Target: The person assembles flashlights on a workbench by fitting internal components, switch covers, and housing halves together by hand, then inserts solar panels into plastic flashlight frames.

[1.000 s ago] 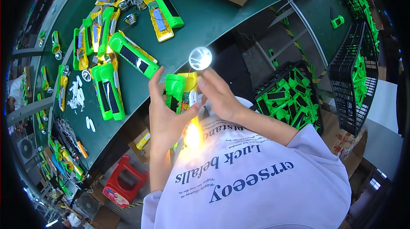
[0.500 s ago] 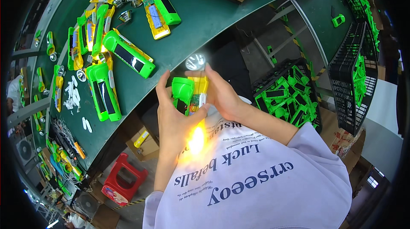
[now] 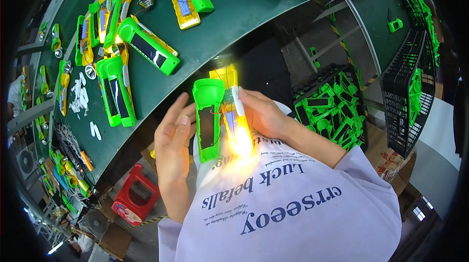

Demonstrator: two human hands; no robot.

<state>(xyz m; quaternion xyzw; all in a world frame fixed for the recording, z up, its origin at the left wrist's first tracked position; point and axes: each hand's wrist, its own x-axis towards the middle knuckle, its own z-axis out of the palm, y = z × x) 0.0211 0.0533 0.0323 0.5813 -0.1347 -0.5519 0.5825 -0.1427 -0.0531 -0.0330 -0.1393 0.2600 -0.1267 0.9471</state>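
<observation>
My right hand [image 3: 266, 115] grips the yellow flashlight half [image 3: 227, 77] by its right edge, thumb by a slim white part [image 3: 237, 100]. Inside this half show a green circuit board and a bluish battery; its lower end glows brightly. Just left of it, and linked by a thin red wire, hangs the green flashlight cover [image 3: 209, 122] with a dark panel. My left hand [image 3: 173, 127] is open beside the cover, fingers loosely stretched. Whether its fingertips touch the cover's edge is hard to tell.
Several opened green-and-yellow flashlights [image 3: 149, 44] lie on the green table [image 3: 234, 17], with small white parts [image 3: 79, 95] near its edge. At right stands a black crate [image 3: 364, 100] of green covers. A red stool [image 3: 137, 193] is at lower left.
My left hand has let go and drawn left, its fingers opening. The cover and yellow half now hang lower and more apart. The shiny reflector at the top no longer shows clearly.
</observation>
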